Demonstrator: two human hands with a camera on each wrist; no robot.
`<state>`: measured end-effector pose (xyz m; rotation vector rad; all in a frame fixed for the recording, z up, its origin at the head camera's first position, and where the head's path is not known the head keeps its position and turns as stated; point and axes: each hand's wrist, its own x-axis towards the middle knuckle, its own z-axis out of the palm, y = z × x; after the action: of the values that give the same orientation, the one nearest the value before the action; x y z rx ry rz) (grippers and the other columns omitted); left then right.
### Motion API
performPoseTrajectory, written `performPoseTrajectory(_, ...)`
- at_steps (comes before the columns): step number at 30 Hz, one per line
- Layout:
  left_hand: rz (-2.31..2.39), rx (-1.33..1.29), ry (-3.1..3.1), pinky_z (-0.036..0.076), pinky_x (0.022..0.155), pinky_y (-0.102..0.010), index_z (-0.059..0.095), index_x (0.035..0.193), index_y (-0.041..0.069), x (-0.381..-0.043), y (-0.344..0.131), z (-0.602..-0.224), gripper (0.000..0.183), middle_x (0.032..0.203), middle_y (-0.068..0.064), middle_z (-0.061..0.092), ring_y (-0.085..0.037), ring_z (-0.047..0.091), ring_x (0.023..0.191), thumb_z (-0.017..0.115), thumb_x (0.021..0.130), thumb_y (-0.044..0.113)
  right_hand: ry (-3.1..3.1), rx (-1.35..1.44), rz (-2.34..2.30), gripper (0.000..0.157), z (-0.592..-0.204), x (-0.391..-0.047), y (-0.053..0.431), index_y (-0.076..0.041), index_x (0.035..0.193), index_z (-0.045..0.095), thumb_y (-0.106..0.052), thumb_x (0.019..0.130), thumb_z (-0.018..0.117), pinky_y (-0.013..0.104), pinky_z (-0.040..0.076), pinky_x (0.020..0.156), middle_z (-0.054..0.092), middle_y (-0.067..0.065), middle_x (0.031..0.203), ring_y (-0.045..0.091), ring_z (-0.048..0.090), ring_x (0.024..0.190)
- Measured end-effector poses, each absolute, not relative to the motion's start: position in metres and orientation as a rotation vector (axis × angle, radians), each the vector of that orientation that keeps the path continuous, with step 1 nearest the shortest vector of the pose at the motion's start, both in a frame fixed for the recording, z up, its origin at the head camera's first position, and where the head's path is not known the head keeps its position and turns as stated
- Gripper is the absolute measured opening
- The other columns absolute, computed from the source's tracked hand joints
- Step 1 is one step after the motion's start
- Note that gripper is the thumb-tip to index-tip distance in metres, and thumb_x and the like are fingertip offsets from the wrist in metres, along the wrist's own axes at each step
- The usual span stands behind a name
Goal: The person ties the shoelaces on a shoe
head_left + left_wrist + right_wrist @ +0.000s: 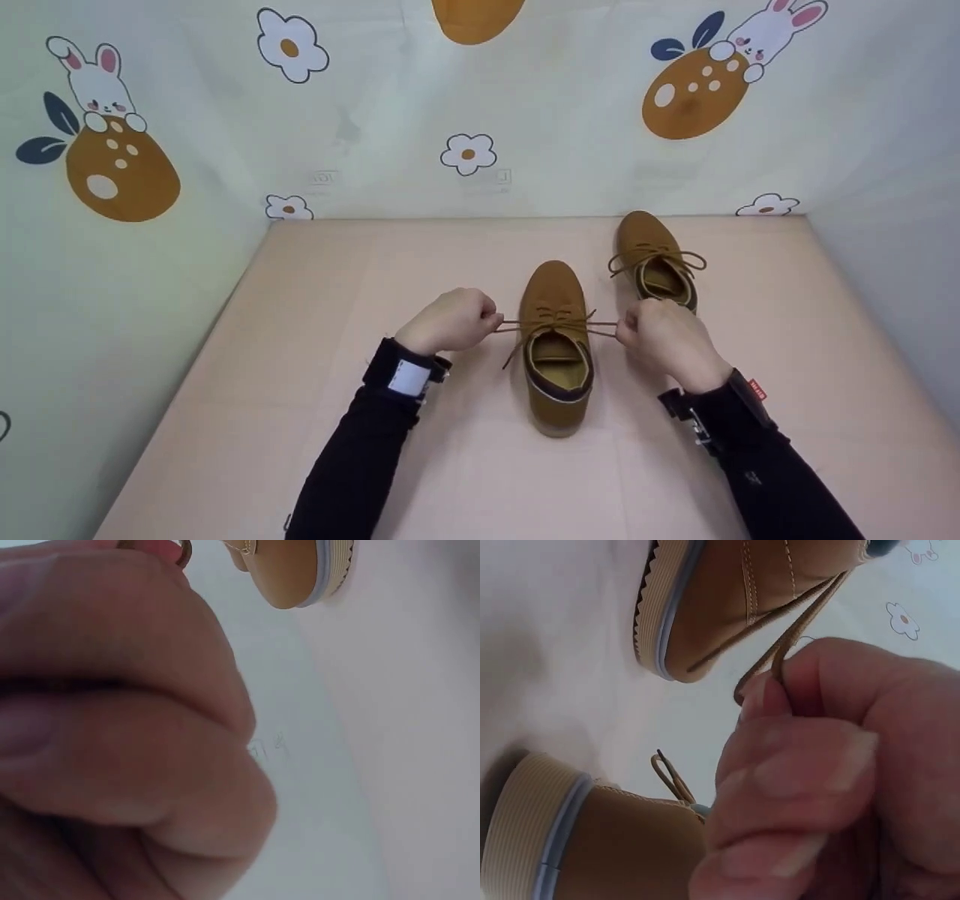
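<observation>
A brown lace-up shoe (553,289) stands on the tabletop, toe pointing away, between the two hands. Its shoelace (602,333) is crossed over the tongue, with a loop drawn out taut to each side. My left hand (452,321) pinches the loop on the left; in the left wrist view curled fingers (142,757) fill much of the picture, with a bit of lace (186,553) at the top. On the other side my right hand (671,341) grips the opposite loop, its lace (810,615) bent between thumb and fingertip. One loose lace end hangs at the shoe's left.
A second brown shoe (637,227), its lace tied in a bow, stands farther back to the right, partly behind the right hand. The pale pink tabletop (300,390) meets a printed cloth backdrop (390,97) at the rear and sides.
</observation>
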<state>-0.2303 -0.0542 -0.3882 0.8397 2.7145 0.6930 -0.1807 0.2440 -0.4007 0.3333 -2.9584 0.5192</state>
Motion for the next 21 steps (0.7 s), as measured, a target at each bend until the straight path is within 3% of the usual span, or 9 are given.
performPoseTrajectory(4,0.722,0.787,2.737,0.037,0.052,-0.028,0.055,0.059,0.017,-0.226,-0.053,-0.385,0.048,0.053,0.009,0.044,-0.01,0.041,0.048,0.052,0.103,0.036,-2.892,0.341,0.552,0.044,-0.39,-0.176,0.245,-0.016,0.056,0.049,-0.029,0.095,0.066,0.035,0.037,0.051,0.044,-0.003,0.054,0.017,0.045,0.05)
performPoseTrajectory(7,0.738,0.725,2.72,0.043,0.053,-0.03,0.066,0.063,0.014,-0.219,-0.05,-0.38,0.054,0.052,0.007,0.054,-0.011,0.049,0.044,0.054,0.098,0.053,-2.888,0.346,0.589,0.049,-0.382,-0.17,0.244,-0.016,0.055,0.055,-0.042,0.096,0.064,0.034,0.036,0.049,0.047,-0.006,0.049,0.015,0.046,0.046)
performPoseTrajectory(10,0.774,0.661,2.673,0.05,0.06,-0.032,0.074,0.09,0.007,-0.212,-0.045,-0.379,0.057,0.057,0.002,0.063,-0.014,0.059,0.044,0.061,0.09,0.062,-2.937,0.396,0.674,0.049,-0.379,-0.164,0.239,-0.015,0.06,0.065,-0.049,0.096,0.061,0.034,0.04,0.051,0.052,-0.009,0.048,0.012,0.05,0.044)
performPoseTrajectory(13,0.881,0.584,2.588,0.056,0.064,-0.037,0.064,0.124,0.0,-0.205,-0.038,-0.385,0.071,0.068,-0.008,0.07,-0.022,0.067,0.05,0.068,0.086,0.06,-3.018,0.448,0.823,0.047,-0.383,-0.163,0.233,-0.012,0.076,0.075,-0.052,0.094,0.061,0.034,0.046,0.055,0.061,-0.008,0.054,0.012,0.059,0.049)
performPoseTrajectory(15,0.957,0.544,2.539,0.057,0.062,-0.04,0.055,0.136,-0.002,-0.202,-0.033,-0.393,0.078,0.076,-0.012,0.072,-0.027,0.069,0.055,0.069,0.087,0.057,-3.068,0.456,0.93,0.048,-0.39,-0.162,0.23,-0.009,0.09,0.078,-0.054,0.093,0.062,0.034,0.049,0.059,0.066,-0.004,0.061,0.014,0.064,0.054)
performPoseTrajectory(17,1.043,0.512,2.481,0.056,0.056,-0.043,0.054,0.138,0.0,-0.198,-0.028,-0.403,0.073,0.077,-0.012,0.07,-0.031,0.069,0.058,0.068,0.09,0.053,-3.095,0.46,1.04,0.049,-0.397,-0.162,0.228,-0.007,0.1,0.078,-0.053,0.093,0.063,0.035,0.05,0.061,0.069,0.0,0.066,0.018,0.066,0.059)
performPoseTrajectory(21,1.227,0.481,2.407,0.053,0.054,-0.037,0.066,0.119,0.005,-0.19,-0.021,-0.42,0.044,0.072,-0.003,0.063,-0.028,0.066,0.057,0.062,0.097,0.042,-3.069,0.496,1.264,0.044,-0.408,-0.161,0.224,-0.006,0.108,0.075,-0.047,0.096,0.063,0.035,0.053,0.061,0.069,0.007,0.074,0.024,0.067,0.063)
